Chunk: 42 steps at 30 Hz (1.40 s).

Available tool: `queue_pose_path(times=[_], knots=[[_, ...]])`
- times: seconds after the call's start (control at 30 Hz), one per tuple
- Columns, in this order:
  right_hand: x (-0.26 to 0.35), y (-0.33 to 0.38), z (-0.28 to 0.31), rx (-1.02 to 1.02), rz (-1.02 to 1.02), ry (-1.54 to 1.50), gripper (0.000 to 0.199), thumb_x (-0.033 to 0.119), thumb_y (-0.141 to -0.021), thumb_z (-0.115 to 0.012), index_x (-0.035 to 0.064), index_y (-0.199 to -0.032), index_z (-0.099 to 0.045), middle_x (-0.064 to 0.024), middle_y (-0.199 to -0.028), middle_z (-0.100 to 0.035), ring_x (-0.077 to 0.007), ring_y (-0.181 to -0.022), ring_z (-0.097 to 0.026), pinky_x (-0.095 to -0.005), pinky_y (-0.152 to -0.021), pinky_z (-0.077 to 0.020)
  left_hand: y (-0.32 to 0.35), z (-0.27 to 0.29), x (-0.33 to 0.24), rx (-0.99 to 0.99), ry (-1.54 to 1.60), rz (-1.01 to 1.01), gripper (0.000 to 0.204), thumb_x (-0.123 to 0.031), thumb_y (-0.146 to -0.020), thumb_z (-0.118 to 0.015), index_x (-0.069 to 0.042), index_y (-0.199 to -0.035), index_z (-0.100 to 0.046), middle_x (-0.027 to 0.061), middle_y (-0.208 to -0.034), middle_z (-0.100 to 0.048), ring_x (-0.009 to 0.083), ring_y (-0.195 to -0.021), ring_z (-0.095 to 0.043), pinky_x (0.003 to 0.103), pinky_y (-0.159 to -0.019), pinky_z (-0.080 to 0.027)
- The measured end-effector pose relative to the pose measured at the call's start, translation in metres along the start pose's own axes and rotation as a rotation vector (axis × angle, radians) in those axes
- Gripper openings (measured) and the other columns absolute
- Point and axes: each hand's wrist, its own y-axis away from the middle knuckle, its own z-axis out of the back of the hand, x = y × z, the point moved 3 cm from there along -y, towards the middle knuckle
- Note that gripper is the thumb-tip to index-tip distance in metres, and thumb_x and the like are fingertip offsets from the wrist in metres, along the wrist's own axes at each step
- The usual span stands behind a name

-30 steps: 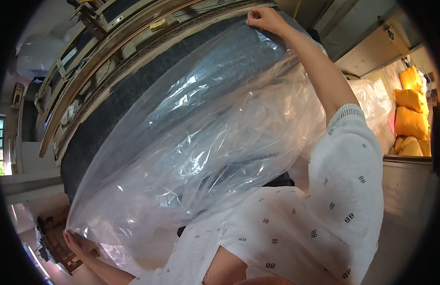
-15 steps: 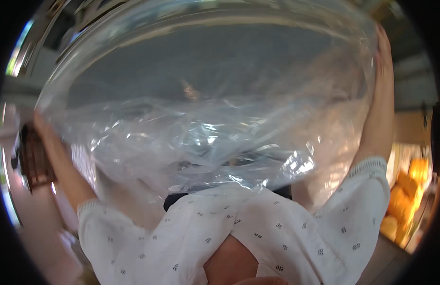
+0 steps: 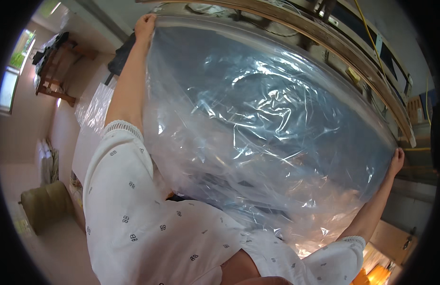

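Wooden rail (image 3: 395, 111) beyond, plastic (image 3: 267, 114) between grips (image 3: 145, 27) (image 3: 396, 161)

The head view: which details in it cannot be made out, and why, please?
All in the head view:
What lies under the folds of the clear plastic sheet: masked by glare.
Fingertips of the left hand and right hand: too small.
Yellow bundle, lower right: cut off at the lower rim.
Scene beyond the window: too small and bright.

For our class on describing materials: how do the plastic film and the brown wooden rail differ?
The plastic film is see-through, glossy and creased, while the brown wooden rail is opaque. The left hand and right hand grip the film; neither grips the rail. Both stretch across much of the view.
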Motion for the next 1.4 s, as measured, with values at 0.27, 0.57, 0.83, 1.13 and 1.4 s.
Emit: queue_pose_path(times=[0.27, 0.57, 0.83, 1.13, 1.4], knots=[[0.059, 0.013, -0.025, -0.035, -0.153, 0.086, 0.028, 0.028, -0.076, -0.067, 0.0052, -0.092, -0.067, -0.0029, -0.084, -0.065, -0.0097, -0.075, -0.057, -0.022, -0.071, -0.0436, -0.058, 0.009, 0.059, 0.13, -0.314, -0.045, 0.041, -0.044, -0.081, -0.055, -0.01, -0.103, -0.064, 0.0081, -0.101, -0.064, 0.0212, -0.095, -0.058, 0.03, -0.083, -0.042], [0.09, 0.035, -0.004, -0.194, -0.113, 0.074, 0.025, 0.026, -0.074, -0.066, 0.0038, -0.085, -0.068, -0.0055, -0.079, -0.066, -0.0104, -0.076, -0.058, -0.023, -0.072, -0.044, -0.069, -0.013, 0.069, 0.144, -0.207, 0.039, 0.046, -0.043, -0.075, -0.06, -0.001, -0.094, -0.063, 0.0097, -0.092, -0.063, 0.02, -0.086, -0.057, 0.03, -0.078, -0.04], [0.093, 0.033, -0.003, -0.412, -0.021, 0.41, 0.047, 0.037, -0.062, -0.071, 0.002, -0.087, -0.052, -0.0149, -0.092, -0.049, -0.0279, -0.085, -0.051, -0.0362, -0.078, -0.0426, -0.095, -0.013, 0.119, 0.198, -0.123, 0.177, 0.042, -0.035, -0.08, -0.058, 0.003, -0.098, -0.061, 0.0067, -0.093, -0.061, 0.0195, -0.086, -0.056, 0.03, -0.08, -0.042], [0.084, 0.026, 0.003, -0.45, -0.102, 0.16, 0.047, 0.045, -0.073, -0.062, -0.001, -0.078, -0.054, -0.0189, -0.096, -0.049, -0.0301, -0.091, -0.048, -0.0348, -0.084, -0.0372, -0.093, -0.006, 0.13, -0.039, 0.642, 0.443, 0.045, -0.029, -0.093, -0.031, 0.011, -0.092, -0.051, 0.0199, -0.098, -0.055, 0.0312, -0.103, -0.053, 0.038, -0.09, -0.046], [0.063, 0.024, 0.003, -0.547, -0.271, -0.221, 0.047, 0.046, -0.081, -0.053, -0.0002, -0.077, -0.053, -0.0126, -0.075, -0.053, -0.0263, -0.075, -0.05, -0.036, -0.072, -0.0409, -0.074, 0.013, 0.097, 0.053, 0.107, 0.311, 0.059, -0.047, -0.092, -0.03, 0.003, -0.105, -0.057, 0.0132, -0.097, -0.059, 0.0206, -0.096, -0.053, 0.031, -0.083, -0.041]])
